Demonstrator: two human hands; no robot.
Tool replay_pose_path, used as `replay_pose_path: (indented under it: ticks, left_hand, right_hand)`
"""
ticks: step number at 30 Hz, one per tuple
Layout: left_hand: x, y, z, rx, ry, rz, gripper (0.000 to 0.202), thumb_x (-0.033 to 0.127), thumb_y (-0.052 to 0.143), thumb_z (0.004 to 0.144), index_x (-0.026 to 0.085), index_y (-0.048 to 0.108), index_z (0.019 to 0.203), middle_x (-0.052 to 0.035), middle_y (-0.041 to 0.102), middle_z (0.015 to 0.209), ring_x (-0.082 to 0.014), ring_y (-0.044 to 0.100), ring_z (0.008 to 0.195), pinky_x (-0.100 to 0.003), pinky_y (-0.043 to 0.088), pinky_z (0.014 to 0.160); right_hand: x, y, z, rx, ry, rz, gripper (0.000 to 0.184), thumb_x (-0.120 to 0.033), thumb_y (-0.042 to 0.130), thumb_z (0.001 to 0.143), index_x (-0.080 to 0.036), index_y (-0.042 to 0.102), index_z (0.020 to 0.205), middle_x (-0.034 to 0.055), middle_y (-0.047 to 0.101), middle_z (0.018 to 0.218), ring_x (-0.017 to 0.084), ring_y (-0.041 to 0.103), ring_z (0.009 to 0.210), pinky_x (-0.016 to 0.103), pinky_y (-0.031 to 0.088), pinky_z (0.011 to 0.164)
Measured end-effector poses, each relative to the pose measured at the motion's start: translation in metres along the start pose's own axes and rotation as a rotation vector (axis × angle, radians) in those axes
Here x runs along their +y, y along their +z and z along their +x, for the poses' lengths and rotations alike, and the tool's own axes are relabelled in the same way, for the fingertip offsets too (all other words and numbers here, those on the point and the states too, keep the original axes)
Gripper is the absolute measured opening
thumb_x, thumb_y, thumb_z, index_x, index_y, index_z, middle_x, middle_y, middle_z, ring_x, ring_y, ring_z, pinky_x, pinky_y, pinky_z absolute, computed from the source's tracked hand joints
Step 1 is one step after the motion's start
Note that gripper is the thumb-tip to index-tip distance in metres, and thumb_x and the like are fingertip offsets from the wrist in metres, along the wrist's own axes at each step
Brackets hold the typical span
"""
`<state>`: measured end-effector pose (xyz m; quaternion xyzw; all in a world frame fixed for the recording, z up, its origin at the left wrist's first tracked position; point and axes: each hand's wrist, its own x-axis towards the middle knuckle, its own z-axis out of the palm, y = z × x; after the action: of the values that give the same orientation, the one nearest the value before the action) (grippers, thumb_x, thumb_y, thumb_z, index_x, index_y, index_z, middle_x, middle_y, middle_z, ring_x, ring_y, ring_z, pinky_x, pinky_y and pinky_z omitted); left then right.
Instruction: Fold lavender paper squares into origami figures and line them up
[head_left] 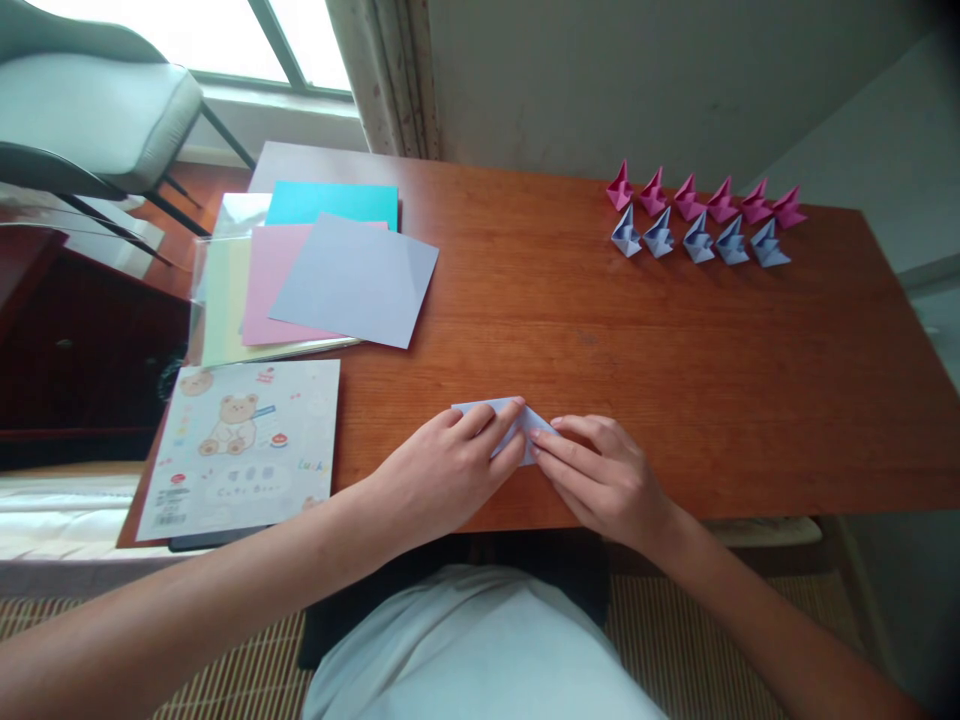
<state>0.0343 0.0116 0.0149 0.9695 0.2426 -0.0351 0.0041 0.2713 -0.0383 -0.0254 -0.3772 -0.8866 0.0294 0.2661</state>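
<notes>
A small folded sheet of pale lavender paper point(528, 452) lies near the table's front edge, partly hidden under my fingers. My left hand point(459, 462) rests over its left part, fingers pressing it down along the upper side. At the paper's right corner, my right hand point(604, 475) pinches the edge between thumb and fingers. Toward the back right stand two rows of small folded paper figures: several pink ones point(688, 198) behind several pale lavender ones point(698, 240).
Loose coloured sheets, with a lavender sheet point(360, 280) on top, lie at the left on the wooden table point(517, 320). A bear-printed pad point(244, 450) sits in front of them at the left edge. Beyond the table stands a chair point(90, 120) by the window.
</notes>
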Motion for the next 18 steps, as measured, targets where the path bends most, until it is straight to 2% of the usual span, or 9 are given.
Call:
replay_pose_path:
  ticks: [7,18]
  left_hand:
    - [0.0003,0.0026,-0.0006,-0.001,-0.012,-0.008,0.035,0.026,0.049,0.1,0.016,0.058,0.133,-0.0134,0.047,0.155,-0.0254,0.058,0.116,-0.036,0.051,0.085]
    - [-0.0005,0.0041,-0.0012,0.003,-0.008,-0.014,0.035,0.024,0.045,0.101,0.016,0.057,0.133,-0.012,0.047,0.155,-0.0257,0.059,0.115,-0.037,0.052,0.085]
  right_hand:
    - [0.0012,0.0004,-0.0011,-0.005,0.012,0.013,0.027,-0.01,0.066,0.09,-0.021,0.074,0.114,0.0055,0.076,0.12,0.025,0.064,0.112,0.044,0.055,0.091]
    - [0.0033,0.0018,-0.0026,0.007,0.001,0.055,0.027,-0.007,0.066,0.09,-0.017,0.073,0.114,0.0067,0.075,0.122,0.026,0.064,0.113,0.044,0.055,0.09]
